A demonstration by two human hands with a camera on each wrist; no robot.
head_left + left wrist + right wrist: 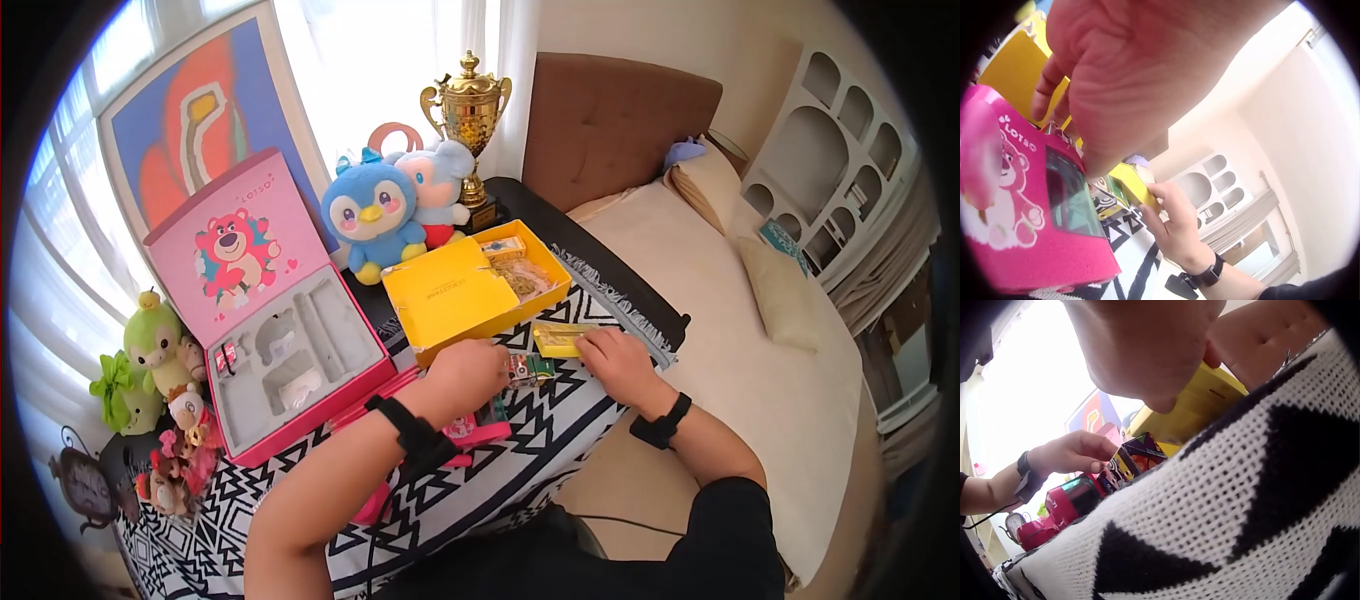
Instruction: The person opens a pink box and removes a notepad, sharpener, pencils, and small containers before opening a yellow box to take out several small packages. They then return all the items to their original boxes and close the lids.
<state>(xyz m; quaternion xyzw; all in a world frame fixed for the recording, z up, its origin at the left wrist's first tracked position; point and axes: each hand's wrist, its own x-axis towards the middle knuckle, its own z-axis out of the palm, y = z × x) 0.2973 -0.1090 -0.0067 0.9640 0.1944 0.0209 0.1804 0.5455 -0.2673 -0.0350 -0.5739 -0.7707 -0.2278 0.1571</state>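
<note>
My left hand (468, 378) holds the edge of a small patterned box (530, 370) on the black-and-white cloth; in the right wrist view the left hand (1075, 453) has thumb and fingers at that box (1141, 453). Just to its right, my right hand (622, 372) pinches the end of a small yellow box (556, 339). The left wrist view shows the right hand's thumb and fingers on this yellow box (1138, 187). Beside the left hand is a pink case with a dark window (1010, 250), partly hidden in the head view by the left arm.
Behind the hands stands a larger yellow box (440, 300) with small items inside. An open pink box (375, 380) with a grey tray is at left. Plush toys (375, 220), a gold trophy (470, 110) and more toys (160, 350) line the back and left. A bed (720, 350) is at right.
</note>
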